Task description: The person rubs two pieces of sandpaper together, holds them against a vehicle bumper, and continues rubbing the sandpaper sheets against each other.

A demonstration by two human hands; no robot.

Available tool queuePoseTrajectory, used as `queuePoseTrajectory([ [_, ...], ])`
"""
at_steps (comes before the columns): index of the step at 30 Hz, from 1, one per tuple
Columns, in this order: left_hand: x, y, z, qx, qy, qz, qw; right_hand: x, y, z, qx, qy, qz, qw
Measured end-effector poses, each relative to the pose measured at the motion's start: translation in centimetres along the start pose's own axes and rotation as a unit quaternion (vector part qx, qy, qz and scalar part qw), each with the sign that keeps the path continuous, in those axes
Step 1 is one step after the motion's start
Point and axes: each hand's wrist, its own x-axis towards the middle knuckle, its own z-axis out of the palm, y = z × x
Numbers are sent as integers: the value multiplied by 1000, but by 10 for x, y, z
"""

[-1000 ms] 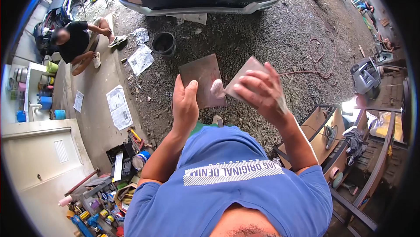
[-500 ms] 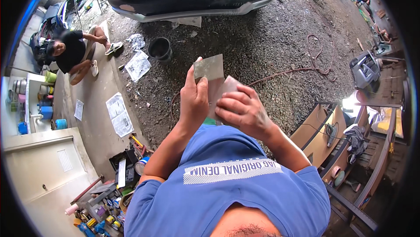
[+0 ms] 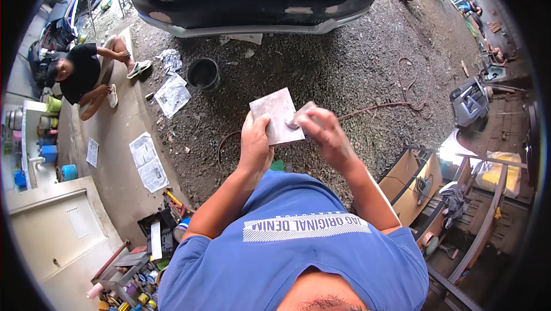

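My left hand (image 3: 256,146) grips a flat, pale grey square plate (image 3: 270,108) by its near left edge, with the thumb on top. The closed fingers of my right hand (image 3: 330,136), a little smeared by motion, hold a small flat spreader (image 3: 306,109) at the plate's right side. A lump of dark grey paste (image 3: 293,124) lies on the plate by the spreader's edge. Both hands are in front of my blue shirt, above the gravel.
A car's dark bumper (image 3: 252,15), with sheets of newspaper above it, stands ahead. A black bucket (image 3: 203,85), loose newspapers (image 3: 148,163) and a reddish hose (image 3: 379,106) lie around. A person (image 3: 80,76) sits at left. Cans crowd the lower left; a metal frame (image 3: 488,233) stands right.
The plate has turned so its broad face shows, and both hands have shifted slightly. My right hand has moved toward the plate's right edge, and the dark paste has come into sight.
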Motion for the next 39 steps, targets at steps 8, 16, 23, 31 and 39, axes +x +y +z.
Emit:
queuePoseTrajectory([
  [8,57,67,-5,104,-71,109,986,88,-2,-11,-146,-44,-68,986],
  [16,99,108,-18,231,-111,158,954,152,4,-8,-193,-91,-89,973],
  [23,114,135,-18,350,-114,277,887,199,-5,10,-147,-49,-112,982],
  [31,117,152,-5,356,27,402,843,182,-3,20,-60,-34,-96,993],
  [39,117,141,-3,-18,-16,91,996,189,42,45,26,8,-68,997],
])
